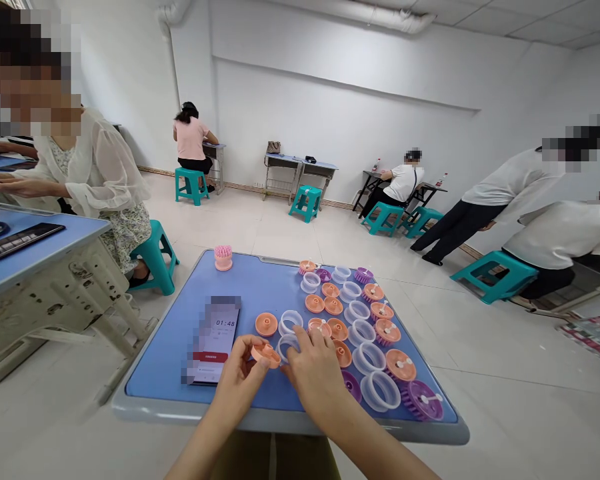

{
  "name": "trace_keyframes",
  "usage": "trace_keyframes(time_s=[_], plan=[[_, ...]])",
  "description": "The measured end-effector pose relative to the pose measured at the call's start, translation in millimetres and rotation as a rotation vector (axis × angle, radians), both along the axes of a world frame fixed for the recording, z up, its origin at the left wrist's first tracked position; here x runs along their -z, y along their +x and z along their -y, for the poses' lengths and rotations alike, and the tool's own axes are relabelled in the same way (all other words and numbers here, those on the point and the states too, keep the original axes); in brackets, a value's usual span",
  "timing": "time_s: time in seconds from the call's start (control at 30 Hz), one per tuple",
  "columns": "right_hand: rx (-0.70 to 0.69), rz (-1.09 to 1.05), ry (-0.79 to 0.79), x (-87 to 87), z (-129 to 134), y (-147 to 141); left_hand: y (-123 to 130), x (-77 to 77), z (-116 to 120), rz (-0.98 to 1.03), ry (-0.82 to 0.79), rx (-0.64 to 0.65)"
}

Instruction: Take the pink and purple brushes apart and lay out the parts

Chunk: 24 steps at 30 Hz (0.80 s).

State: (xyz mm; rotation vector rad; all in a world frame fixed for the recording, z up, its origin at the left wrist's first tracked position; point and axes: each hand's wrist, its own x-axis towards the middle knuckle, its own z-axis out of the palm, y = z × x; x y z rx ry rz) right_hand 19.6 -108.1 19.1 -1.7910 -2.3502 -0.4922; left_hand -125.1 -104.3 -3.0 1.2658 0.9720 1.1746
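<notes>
My left hand pinches an orange round plastic cap with a raised stem in its middle. Close beside it, my right hand has its thumb and fingers closed about a clear plastic ring, partly covered by the fingers. Just beyond the hands lie another orange cap and a second clear ring. An orange piece with a white peg shows behind my right fingers. More orange caps and a purple cap lie around that hand.
Clear rings and bristled brush heads stand in rows on the right of the blue table. A phone lies left, and a pink brush stands at the back. Several people sit or stand nearby.
</notes>
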Motion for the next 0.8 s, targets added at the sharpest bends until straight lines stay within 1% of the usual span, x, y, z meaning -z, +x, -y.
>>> trace_keyframes(time_s=[0.17,0.27,0.37,0.47,0.57,0.67,0.8], plan=[[-0.055,-0.055,0.076,-4.8,6,2,1,5.4,-1,0.005,0.005,-0.024],[-0.153,-0.188,0.133,-9.0,12,3,2,7.6,0,0.026,0.020,-0.015],[-0.276,-0.331,0.163,-10.0,17,3,1,6.4,1,0.023,0.066,0.008],[-0.341,-0.395,0.197,-7.3,20,4,-1,3.8,2,-0.012,0.093,0.039],[-0.376,-0.425,0.221,-3.2,26,5,-6,2.9,7,-0.088,0.113,0.069],[-0.442,-0.425,0.242,1.5,34,7,-13,3.7,16,-0.200,0.134,0.123],[-0.520,-0.459,0.213,11.9,45,8,-20,3.1,32,-0.482,0.236,0.141]])
